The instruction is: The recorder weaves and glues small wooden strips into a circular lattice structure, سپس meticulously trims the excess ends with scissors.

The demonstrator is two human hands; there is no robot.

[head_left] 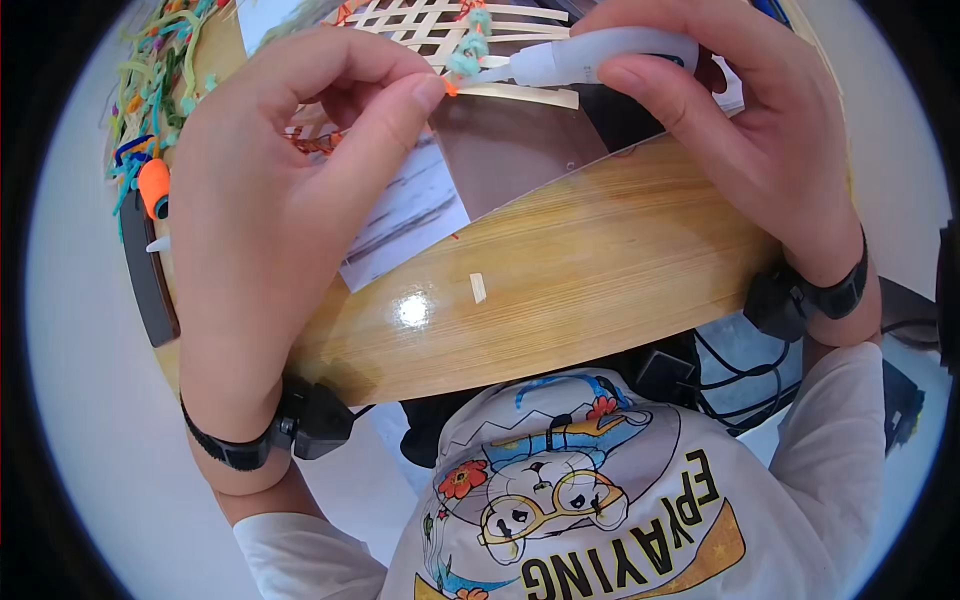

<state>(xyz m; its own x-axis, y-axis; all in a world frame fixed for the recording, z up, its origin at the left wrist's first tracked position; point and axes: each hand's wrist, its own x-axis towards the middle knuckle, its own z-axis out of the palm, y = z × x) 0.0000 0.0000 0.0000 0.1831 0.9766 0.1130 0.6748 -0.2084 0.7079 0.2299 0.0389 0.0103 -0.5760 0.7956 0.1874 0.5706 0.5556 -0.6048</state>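
Note:
Pale flat strips are crossed into an open woven lattice [405, 22] at the far side of the table, their loose ends pointing right. A fluffy mint-green yarn [471, 45] winds through it near those ends. My left hand [265, 170] pinches the lattice's near edge, thumb and forefinger closed beside a bit of orange yarn [450, 88]. In my right hand [745, 130] is a whitish squeeze bottle [570, 58], lying sideways with its narrow nozzle pointing left. The nozzle tip is at the mint-green yarn, close to my left fingertips; whether it touches is unclear. My left hand hides part of the lattice.
Printed picture sheets [515, 165] lie under the lattice on the wooden table [620, 260]. A small strip offcut [478, 288] rests nearer me. Tangled coloured yarn [165, 75], an orange object [154, 186] and a dark curved bar [148, 275] are at the left edge.

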